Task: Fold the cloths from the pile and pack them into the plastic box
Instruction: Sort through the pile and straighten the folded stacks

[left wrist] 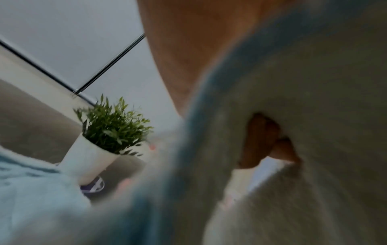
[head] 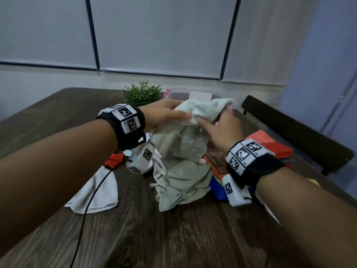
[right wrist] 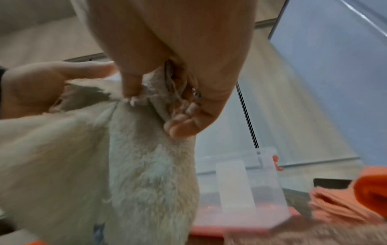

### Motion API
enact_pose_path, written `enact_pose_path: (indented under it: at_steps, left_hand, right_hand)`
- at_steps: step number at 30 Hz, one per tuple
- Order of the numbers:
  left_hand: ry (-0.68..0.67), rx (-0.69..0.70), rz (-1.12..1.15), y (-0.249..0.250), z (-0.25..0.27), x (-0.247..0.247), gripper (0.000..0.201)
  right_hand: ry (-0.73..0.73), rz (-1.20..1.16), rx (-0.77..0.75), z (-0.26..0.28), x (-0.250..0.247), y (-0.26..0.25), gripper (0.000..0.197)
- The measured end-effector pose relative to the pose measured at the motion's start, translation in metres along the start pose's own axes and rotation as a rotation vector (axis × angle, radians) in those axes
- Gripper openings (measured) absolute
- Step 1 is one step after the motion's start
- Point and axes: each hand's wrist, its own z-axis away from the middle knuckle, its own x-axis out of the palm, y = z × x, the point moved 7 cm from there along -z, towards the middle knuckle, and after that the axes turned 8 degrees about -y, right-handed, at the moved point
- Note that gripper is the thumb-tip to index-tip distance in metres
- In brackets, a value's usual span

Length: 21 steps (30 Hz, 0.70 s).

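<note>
A cream fluffy cloth hangs from both hands above the dark wooden table, its lower end bunched on the tabletop. My left hand grips its upper left edge, thumb in front; in the left wrist view its fingers curl into the cloth. My right hand pinches the upper right part, and the right wrist view shows thumb and fingers closed on the cloth. The clear plastic box stands behind the cloth, also seen low in the right wrist view.
Orange and red cloths and a blue one lie piled to the right. A white cloth and a red one lie to the left. A potted plant stands left of the box. A dark chair is at the right.
</note>
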Motion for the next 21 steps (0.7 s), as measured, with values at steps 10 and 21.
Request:
enact_pose_path:
  at_steps: [10, 21]
  left_hand:
    - [0.22, 0.159, -0.802, 0.036, 0.021, -0.02, 0.045]
    - [0.445, 0.274, -0.182, 0.034, 0.043, -0.054, 0.022]
  right_hand:
    - [0.228, 0.416, -0.268, 0.0, -0.047, -0.038, 0.025]
    - [-0.013, -0.024, -0.185, 0.006, -0.06, -0.023, 0.053]
